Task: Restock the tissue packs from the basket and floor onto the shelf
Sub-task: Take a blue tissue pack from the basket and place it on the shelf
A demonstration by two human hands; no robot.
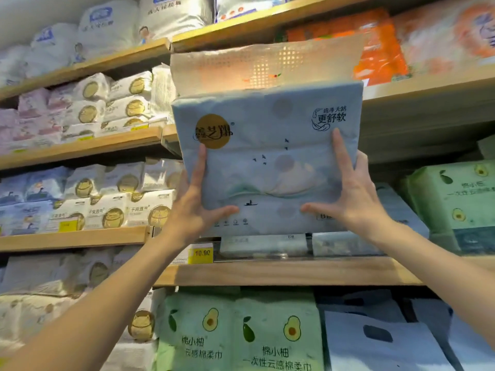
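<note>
A large pale blue tissue pack (267, 156) with a gold round logo and a small boat print is held up in front of the shelves. My left hand (194, 196) grips its lower left side and my right hand (348, 194) grips its lower right side, fingers spread over the front. The pack hangs above the wooden shelf (281, 271), over several flat packs (267, 245) lying there. A clear plastic flap (267, 65) sticks up from the pack's top. No basket or floor is in view.
A green avocado-print pack (455, 199) stands at the right on the same shelf, with more of them (241, 333) below. Shelves on the left hold white and gold packs (112, 207). A yellow price tag (201, 253) sits on the shelf edge. Orange packs (375, 49) fill the upper shelf.
</note>
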